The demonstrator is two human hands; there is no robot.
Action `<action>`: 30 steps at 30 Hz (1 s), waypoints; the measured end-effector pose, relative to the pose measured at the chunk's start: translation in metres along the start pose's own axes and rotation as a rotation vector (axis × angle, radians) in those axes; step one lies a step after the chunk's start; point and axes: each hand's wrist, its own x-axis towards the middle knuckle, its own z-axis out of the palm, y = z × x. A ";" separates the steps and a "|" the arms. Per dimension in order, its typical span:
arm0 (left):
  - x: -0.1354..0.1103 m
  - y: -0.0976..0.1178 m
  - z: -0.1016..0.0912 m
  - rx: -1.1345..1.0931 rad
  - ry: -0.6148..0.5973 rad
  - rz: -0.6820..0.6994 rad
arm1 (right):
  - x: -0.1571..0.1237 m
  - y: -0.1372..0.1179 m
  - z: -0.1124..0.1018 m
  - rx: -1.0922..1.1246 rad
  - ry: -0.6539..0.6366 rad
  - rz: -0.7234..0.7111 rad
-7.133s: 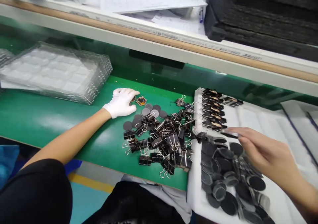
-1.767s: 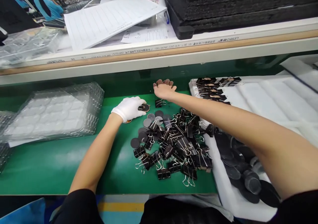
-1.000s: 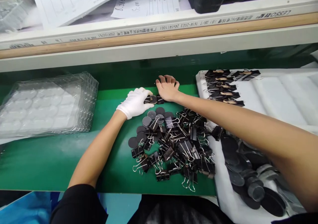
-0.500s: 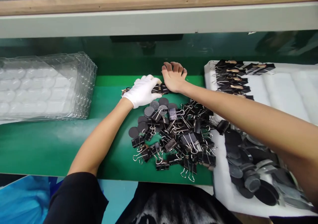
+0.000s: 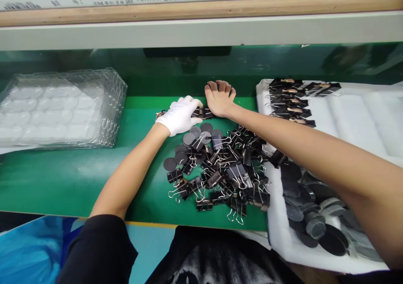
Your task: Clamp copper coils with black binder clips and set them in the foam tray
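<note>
My left hand (image 5: pixel 181 115), in a white glove, is closed over a row of black binder clips (image 5: pixel 206 113) lying on the green table. A tan-coloured end of this row shows to the left of the glove; the part under the palm is hidden. At the row's right end rests the heel of my bare right hand (image 5: pixel 220 99), its fingers spread and pointing away from me. Just in front of both hands lie dark round discs (image 5: pixel 189 139) and a loose pile of binder clips (image 5: pixel 236 173) with silver wire handles.
Stacked clear plastic trays (image 5: pixel 56 112) with round hollows stand at the left. To the right, a white foam tray (image 5: pixel 355 124) holds clipped bundles (image 5: pixel 291 102) at its back and several larger dark discs (image 5: pixel 302 208) nearer me. A pale ledge (image 5: pixel 201 32) runs across the back.
The view has shifted slightly. Both hands stay in nearly the same place and pose at the row of binder clips.
</note>
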 end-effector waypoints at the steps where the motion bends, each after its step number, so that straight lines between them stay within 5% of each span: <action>1: 0.000 -0.001 0.000 0.002 0.003 0.001 | 0.000 0.000 0.000 -0.003 -0.001 0.002; 10: -0.001 -0.012 0.000 -0.022 0.050 0.075 | -0.002 -0.011 -0.010 0.077 -0.031 0.045; 16: -0.010 -0.004 -0.033 -0.354 0.065 0.031 | -0.010 -0.014 -0.072 0.320 -0.210 -0.058; 20: -0.020 0.016 -0.052 -0.631 0.082 -0.073 | -0.049 0.005 -0.115 0.423 -0.391 -0.268; 24: -0.033 0.050 -0.054 -0.737 0.054 -0.056 | -0.100 0.022 -0.133 0.564 -0.390 -0.357; 30: -0.054 0.096 -0.059 -0.347 0.136 0.111 | -0.157 0.043 -0.144 0.847 -0.357 -0.255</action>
